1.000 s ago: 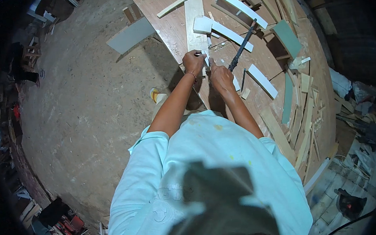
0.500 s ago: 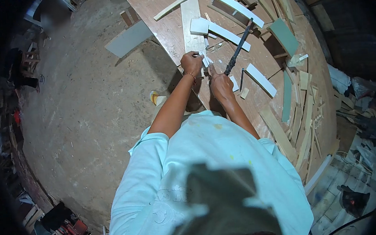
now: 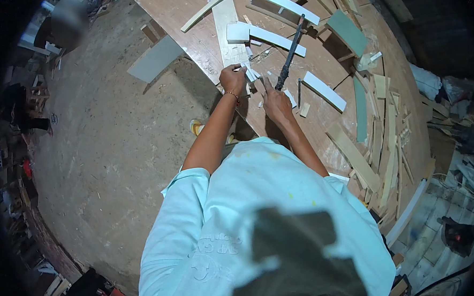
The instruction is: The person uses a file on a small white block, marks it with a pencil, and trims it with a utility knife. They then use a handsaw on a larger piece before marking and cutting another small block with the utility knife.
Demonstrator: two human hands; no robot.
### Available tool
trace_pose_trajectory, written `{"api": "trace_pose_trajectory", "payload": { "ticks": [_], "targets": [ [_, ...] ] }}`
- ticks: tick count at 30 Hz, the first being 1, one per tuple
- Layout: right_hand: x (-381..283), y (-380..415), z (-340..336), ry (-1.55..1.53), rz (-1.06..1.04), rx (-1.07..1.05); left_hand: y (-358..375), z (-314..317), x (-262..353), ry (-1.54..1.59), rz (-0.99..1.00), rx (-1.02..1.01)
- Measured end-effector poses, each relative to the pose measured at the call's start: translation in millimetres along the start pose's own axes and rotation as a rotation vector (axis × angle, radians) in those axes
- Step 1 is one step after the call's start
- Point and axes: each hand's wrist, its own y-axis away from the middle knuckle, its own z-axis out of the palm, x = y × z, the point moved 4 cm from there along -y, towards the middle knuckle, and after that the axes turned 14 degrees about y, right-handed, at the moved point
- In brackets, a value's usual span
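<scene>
Fingers curled, my left hand pinches a small white strip near the table's left edge. My right hand rests on the table to the right, index finger stretched forward; whether something lies under its fingers is hidden. Small white pieces lie between the two hands. A pale board reaches away from them, with a white block at its right side. Just beyond my right hand lies a dark wrapped bar, and a thin dark rod is to its right.
The brown table carries white curved strips, a green-topped piece and pale wooden offcuts on the right. A grey panel stands beyond the left edge. In the upper left is a blurred person.
The view has shifted slightly, moving the table's things left in the picture. My right hand has drawn slightly apart from my left hand, which still pinches the strip.
</scene>
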Motion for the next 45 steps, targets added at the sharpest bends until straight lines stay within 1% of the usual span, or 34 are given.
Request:
{"api": "trace_pose_trajectory", "payload": {
  "ticks": [3,12,14,21,24,27,30,32,37,39,43,45],
  "targets": [
    [-6.9,-14.3,4.6,-0.038,-0.047,0.013,-2.3,-0.2,-4.6,0.023,0.001,-0.013],
    [-23.2,-28.6,0.7,0.024,-0.072,-0.038,-4.3,-1.7,-4.6,0.036,-0.041,-0.026],
    [-23.2,-29.8,1.0,0.022,-0.078,-0.005,-4.6,-1.1,-2.5,0.003,0.024,-0.047],
    [-23.9,-31.9,4.3,0.052,-0.098,0.006,-4.2,-2.4,-1.1,-0.059,0.051,-0.041],
    [-26.4,-32.1,1.3,0.073,-0.099,-0.01,-7.4,-0.4,-6.0,-0.005,0.055,-0.06],
    [-27.7,-33.6,0.4,0.07,-0.103,-0.001,-4.1,-0.3,-1.5,0.04,0.007,-0.069],
    [-29.1,-37.9,1.4,0.116,-0.11,0.007,-3.2,0.4,0.2,0.062,-0.01,-0.065],
    [-31.1,-38.5,-0.7,0.13,-0.106,-0.022,-2.9,-0.1,4.9,0.007,0.055,-0.019],
    [-29.3,-36.5,3.7,0.161,-0.108,-0.028,-2.5,2.8,3.4,0.019,0.053,0.012],
    [-27.8,-33.0,3.9,0.171,-0.106,-0.033,-4.6,3.7,1.6,0.014,0.082,0.016],
    [-25.2,-23.2,2.7,0.213,-0.105,-0.014,-2.9,5.8,-4.5,0.089,0.047,0.0],
    [-23.4,-17.5,2.4,0.229,-0.112,0.003,-1.0,4.0,-0.9,0.116,0.023,0.029]
  ]
}}
